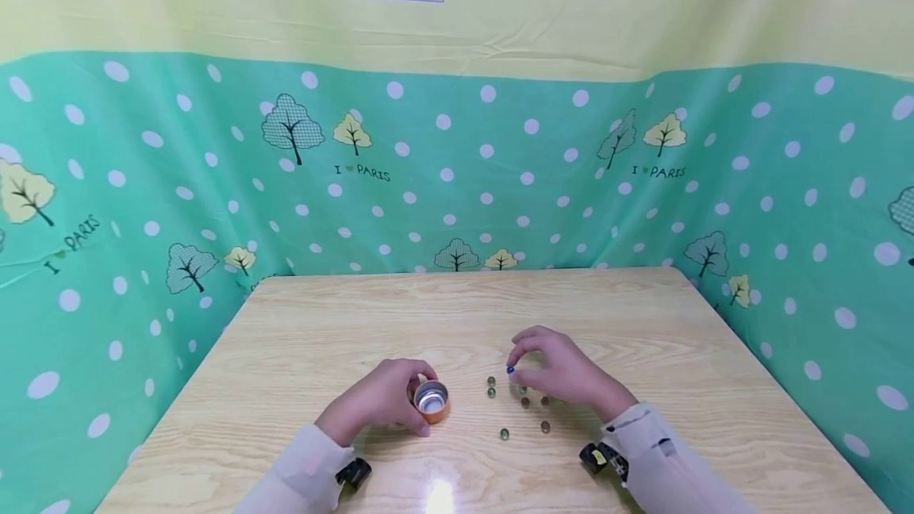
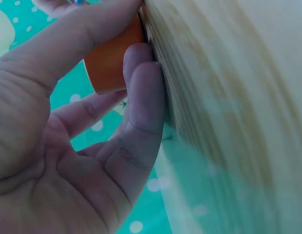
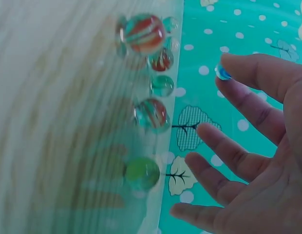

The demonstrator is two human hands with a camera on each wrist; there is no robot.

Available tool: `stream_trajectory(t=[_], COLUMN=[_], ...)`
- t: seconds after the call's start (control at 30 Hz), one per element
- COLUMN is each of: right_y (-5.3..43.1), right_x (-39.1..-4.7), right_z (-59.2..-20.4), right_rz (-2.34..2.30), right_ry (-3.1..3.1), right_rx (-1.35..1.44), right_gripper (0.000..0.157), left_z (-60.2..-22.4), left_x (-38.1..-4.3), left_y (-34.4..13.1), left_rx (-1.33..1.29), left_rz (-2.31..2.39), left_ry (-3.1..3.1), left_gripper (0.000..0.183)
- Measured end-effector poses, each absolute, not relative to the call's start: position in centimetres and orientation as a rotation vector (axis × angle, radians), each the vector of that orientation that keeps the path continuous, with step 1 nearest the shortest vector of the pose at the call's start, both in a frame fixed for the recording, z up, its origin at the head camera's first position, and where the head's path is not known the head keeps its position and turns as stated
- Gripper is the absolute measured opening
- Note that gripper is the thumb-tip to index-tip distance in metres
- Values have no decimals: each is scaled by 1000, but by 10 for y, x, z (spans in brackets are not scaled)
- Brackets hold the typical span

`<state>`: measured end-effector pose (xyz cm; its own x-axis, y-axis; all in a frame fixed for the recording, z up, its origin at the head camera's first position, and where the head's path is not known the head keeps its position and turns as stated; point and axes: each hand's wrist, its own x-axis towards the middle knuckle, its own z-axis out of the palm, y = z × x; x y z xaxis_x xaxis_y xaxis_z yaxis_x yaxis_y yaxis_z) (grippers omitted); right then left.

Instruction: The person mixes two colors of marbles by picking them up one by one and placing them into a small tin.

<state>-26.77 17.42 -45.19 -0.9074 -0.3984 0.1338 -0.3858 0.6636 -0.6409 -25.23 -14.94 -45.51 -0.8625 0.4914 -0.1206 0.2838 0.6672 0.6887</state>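
1. A small orange cup was stood upright on the wooden table, its open mouth turned upward. A silvery inner wall and floor were shown through the mouth; by bright reflections there, it was made hard to tell what, if anything, was contained.

2. The cup was grasped by the left hand, with the thumb laid along the near side and the fingers curled about the far side. In the left wrist view, its plain orange outer wall was seen framed between thumb and fingers, its base set against the tabletop.

3. A blue marble was pinched between the thumb and index finger of the right hand. It was held above the table, outside the cup and to the right of it. The other three fingers were spread apart, as was shown in the right wrist view.

4. Seven loose marbles were scattered on the table, to the right of the cup and apart from it. Two greenish ones were placed nearest to it, one just behind the other; others were partly overhung by the right hand. Orange-red swirls were seen within some of the clear glass.

5. Both forearms were covered by pale sleeves, and the table was backed by a dotted green cloth printed with trees.
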Motion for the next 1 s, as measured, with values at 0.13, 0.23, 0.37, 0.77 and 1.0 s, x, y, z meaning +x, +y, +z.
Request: stream_trajectory(t=[0.13,0.23,0.37,0.77,1.0], right_y=[167,161,154,135,124], right_x=[-266,-267,-267,-265,-265], right_z=[-450,-449,-448,-446,-448], right_rz=[-1120,-1148,-1165,-1168,-1160], right_ry=[2855,2851,2837,2824,2794], right_rx=[-663,-669,-675,-653,-663], right_gripper=[13,12,12,9,8], left_z=[-457,-458,-458,-459,-458], left_x=[-252,-253,-254,-254,-253], left_y=[-147,-147,-145,-141,-141], left_rx=[622,602,603,556,524], left_rz=[1021,1039,1037,1078,1094], left_ry=[2573,2565,2588,2579,2575], left_gripper=[63,61,60,63,68])
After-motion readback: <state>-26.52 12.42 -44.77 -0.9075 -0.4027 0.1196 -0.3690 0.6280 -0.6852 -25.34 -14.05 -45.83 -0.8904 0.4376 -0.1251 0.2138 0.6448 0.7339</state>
